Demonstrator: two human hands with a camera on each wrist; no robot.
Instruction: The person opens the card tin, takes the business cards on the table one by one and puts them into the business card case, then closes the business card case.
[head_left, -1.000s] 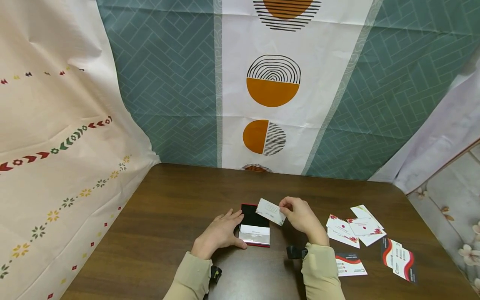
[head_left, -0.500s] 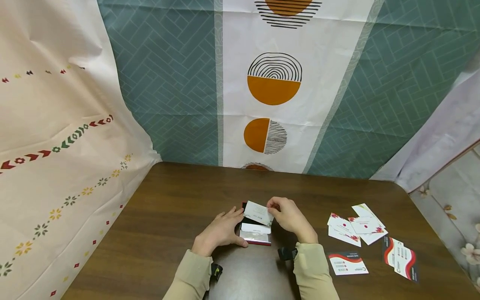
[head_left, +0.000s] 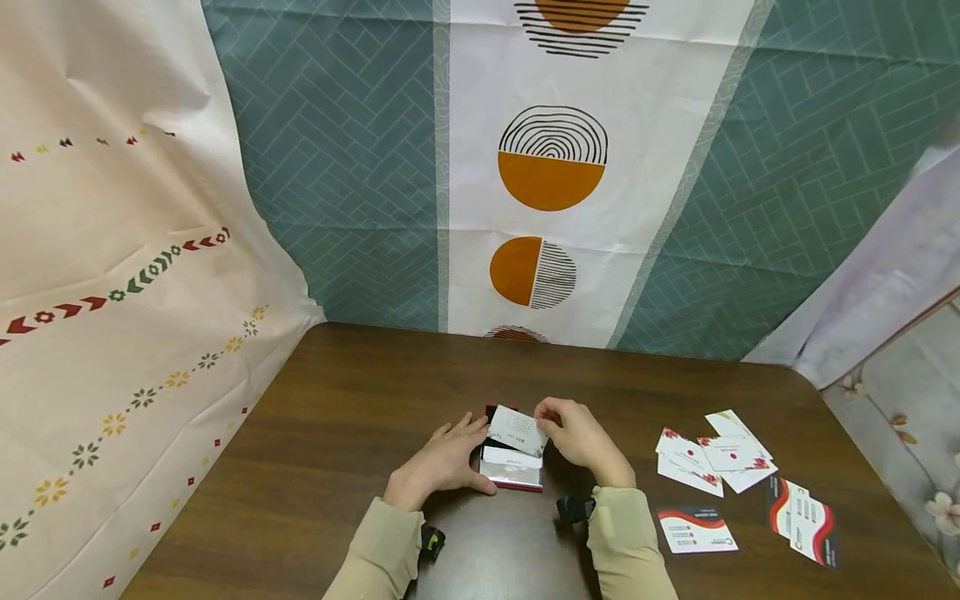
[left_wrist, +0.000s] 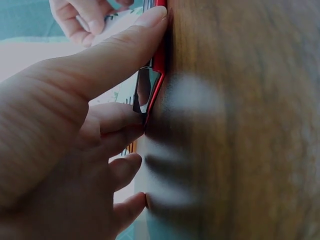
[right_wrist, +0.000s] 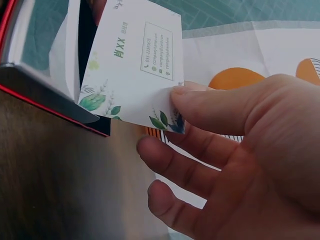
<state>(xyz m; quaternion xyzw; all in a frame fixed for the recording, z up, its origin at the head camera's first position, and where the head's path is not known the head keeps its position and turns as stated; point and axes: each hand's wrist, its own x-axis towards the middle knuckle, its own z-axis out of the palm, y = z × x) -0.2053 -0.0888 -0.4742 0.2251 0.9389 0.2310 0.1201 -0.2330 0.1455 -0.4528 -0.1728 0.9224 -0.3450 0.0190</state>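
Observation:
A business card case (head_left: 512,476), red outside with a black lining and silvery front part, lies unfolded on the table. White cards (head_left: 512,456) show in its front part. My left hand (head_left: 441,467) holds the case along its left side, thumb at the near corner and fingers farther back. In the left wrist view, the thumb and a finger touch the case's red-edged end (left_wrist: 159,60). My right hand (head_left: 581,437) pinches a white business card (right_wrist: 135,60) with green leaf prints by one corner. That card is tilted above the case's black lining, close to the front part.
On the right of the wooden table (head_left: 360,392) lie several loose floral cards (head_left: 731,454), partly overlapping. Nearer are red-and-black cards (head_left: 810,525) and a single similar card (head_left: 697,530). Patterned cloth (head_left: 360,167) hangs behind the table's back edge.
My right hand has brought the leaf-print card leftward, from beside the case to above its black lining. Over the last half second it has barely moved. The left hand stays on the case.

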